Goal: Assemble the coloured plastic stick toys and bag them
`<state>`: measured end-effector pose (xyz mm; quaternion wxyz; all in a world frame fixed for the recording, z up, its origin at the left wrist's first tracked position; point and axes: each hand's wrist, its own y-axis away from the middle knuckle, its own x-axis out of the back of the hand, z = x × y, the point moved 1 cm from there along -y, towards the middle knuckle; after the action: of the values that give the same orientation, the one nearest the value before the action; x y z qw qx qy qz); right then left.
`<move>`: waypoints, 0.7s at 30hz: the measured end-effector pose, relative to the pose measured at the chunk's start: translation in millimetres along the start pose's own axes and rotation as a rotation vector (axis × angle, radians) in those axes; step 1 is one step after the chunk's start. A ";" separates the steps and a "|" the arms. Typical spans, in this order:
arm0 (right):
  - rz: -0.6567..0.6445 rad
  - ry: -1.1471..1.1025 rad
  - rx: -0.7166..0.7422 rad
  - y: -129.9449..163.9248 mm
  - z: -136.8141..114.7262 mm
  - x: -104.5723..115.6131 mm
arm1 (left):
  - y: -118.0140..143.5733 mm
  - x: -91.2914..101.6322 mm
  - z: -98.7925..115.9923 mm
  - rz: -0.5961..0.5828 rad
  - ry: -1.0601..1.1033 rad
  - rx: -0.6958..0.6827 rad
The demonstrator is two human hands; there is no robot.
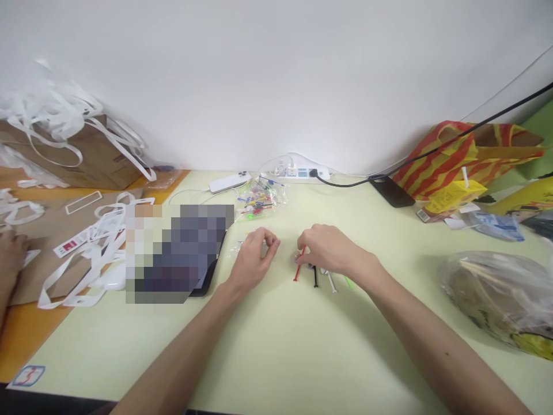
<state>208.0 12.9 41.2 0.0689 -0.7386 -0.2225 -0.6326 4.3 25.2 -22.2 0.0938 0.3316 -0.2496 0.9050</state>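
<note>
My right hand [325, 246] is closed, its fingertips pinching a thin red plastic stick [299, 270] with a small forked end. Right beside it on the table lie a black stick [315, 278], a white stick [332, 282] and a green stick [349, 282], their upper parts hidden under the hand. My left hand [256, 253] is curled, thumb and fingertips brought together; whatever may be between them is too small to make out. Behind it sits a clear plastic bag [259, 199] with several colourful small pieces. Another bit of clear film [237, 245] shows beside the left hand.
A blurred dark tablet [181, 253] lies to the left. White straps [64, 271] and a cardboard box [73, 153] are farther left, near another person's hand [11, 251]. At the back is a power strip [302, 171]; a plastic-wrapped bundle [496, 300] and a yellow drink carton [453, 199] stand right.
</note>
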 end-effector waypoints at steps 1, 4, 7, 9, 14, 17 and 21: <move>0.001 0.010 0.001 -1.9 -0.9 -3.2 | -0.4 0.6 -0.5 0.011 0.000 0.009; -0.016 0.012 0.028 -6.0 -3.5 -10.8 | -1.2 1.7 -1.4 0.024 -0.002 0.025; -0.023 0.008 0.061 -7.4 -5.5 -13.1 | -1.3 2.3 -1.5 0.020 -0.003 0.025; -0.027 -0.064 0.106 -6.1 -4.7 -9.9 | -1.3 2.7 -1.3 0.024 -0.002 0.025; -0.090 -0.445 0.207 5.0 9.2 14.0 | -1.5 3.7 -1.3 0.028 -0.010 0.040; -0.059 -0.554 0.197 11.8 20.8 28.4 | -1.1 3.5 -0.9 -0.002 -0.011 0.036; 0.028 -0.571 0.190 11.5 27.8 30.6 | -0.1 1.9 1.2 -0.076 -0.017 0.021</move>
<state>241.0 20.7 67.6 0.0809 -0.8800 -0.2809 -0.3745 3.5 24.7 -20.1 0.1225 0.3495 -0.2279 0.9005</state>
